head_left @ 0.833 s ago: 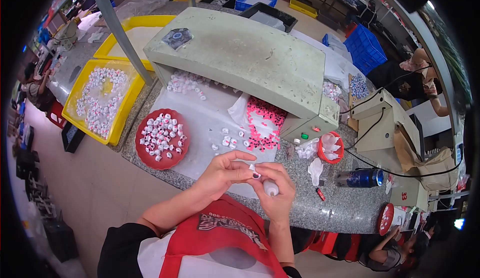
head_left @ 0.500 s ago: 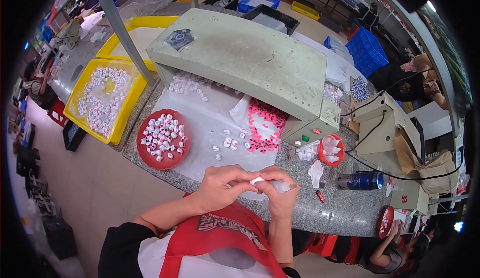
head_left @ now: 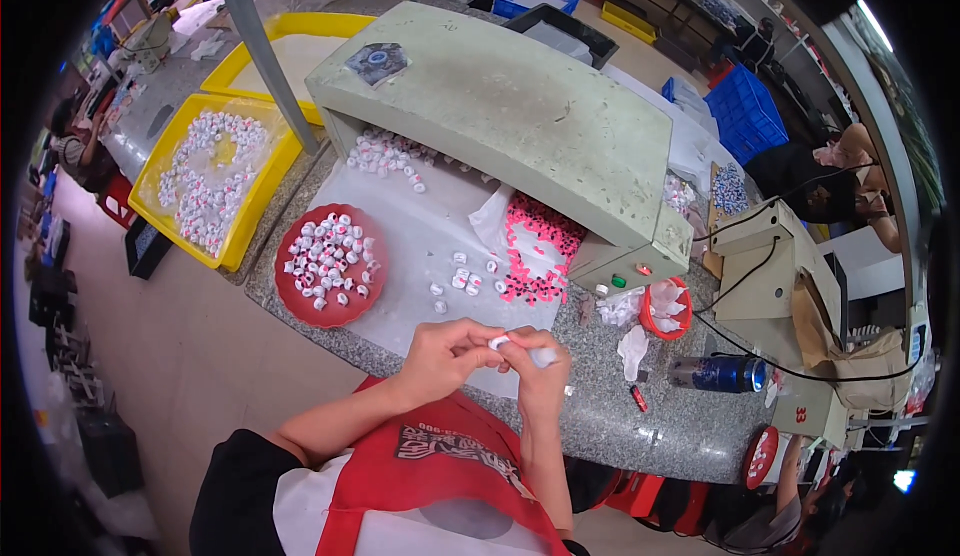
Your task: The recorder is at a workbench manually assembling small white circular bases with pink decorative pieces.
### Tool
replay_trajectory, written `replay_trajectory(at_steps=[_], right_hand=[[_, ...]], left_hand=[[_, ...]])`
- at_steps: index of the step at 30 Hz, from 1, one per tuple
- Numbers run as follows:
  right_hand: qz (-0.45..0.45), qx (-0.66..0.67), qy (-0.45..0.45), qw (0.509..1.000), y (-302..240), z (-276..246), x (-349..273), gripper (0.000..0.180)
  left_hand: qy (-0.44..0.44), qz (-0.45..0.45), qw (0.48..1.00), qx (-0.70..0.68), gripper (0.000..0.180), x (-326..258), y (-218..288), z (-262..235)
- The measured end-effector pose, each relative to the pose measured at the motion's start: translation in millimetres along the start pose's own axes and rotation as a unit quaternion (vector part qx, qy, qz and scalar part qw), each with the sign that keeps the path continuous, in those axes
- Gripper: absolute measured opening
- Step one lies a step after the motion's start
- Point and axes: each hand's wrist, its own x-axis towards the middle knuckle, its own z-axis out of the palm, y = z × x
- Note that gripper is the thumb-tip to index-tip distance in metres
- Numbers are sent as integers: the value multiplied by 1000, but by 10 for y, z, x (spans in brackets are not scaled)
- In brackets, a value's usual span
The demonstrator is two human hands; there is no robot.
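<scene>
Above the table's near edge, my left hand [head_left: 441, 359] and my right hand [head_left: 537, 374] meet, fingertips pinched together. Between them is a small white rounded piece [head_left: 499, 342], its far side hidden by the fingers. A pale, translucent object [head_left: 543, 357] pokes out of my right fist; its kind is not clear. Just beyond lie several loose white pieces [head_left: 461, 278] on a white sheet [head_left: 400, 301]. A red scalloped plate [head_left: 290, 291] to the left holds many similar pieces with pink and dark marks. Small pink and black parts [head_left: 540, 256] are spread farther out.
A pale green hooded machine [head_left: 500, 96] spans the sheet. Yellow trays [head_left: 233, 252] stand at the left. On the right are a red cup with tissues [head_left: 682, 331], a blue bottle [head_left: 735, 373], a small red tube [head_left: 638, 398] and a black cable [head_left: 800, 371].
Both hands have shifted slightly left and nearer the sheet, still pinching the white piece. Less of the translucent object shows from my right hand. The whole view has tilted slightly.
</scene>
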Motion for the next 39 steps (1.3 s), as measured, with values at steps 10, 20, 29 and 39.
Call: replay_trajectory(at_steps=[10,20,29,39], right_hand=[[158,-199,65,965,898,-54,257,18],[147,-213,28,966,657,-25,72,19],[-35,-181,112,976,72,-367,61,37],[-191,-148,142,960,-894,170,-292,26]], left_hand=[[211,-114,830,503,24,25,-1258,-1635],[-1,146,774,617,28,1075,-2402,-947],[25,-193,905,-378,30,1012,-238,-431],[-64,-169,923,-339,38,353,572,-88]])
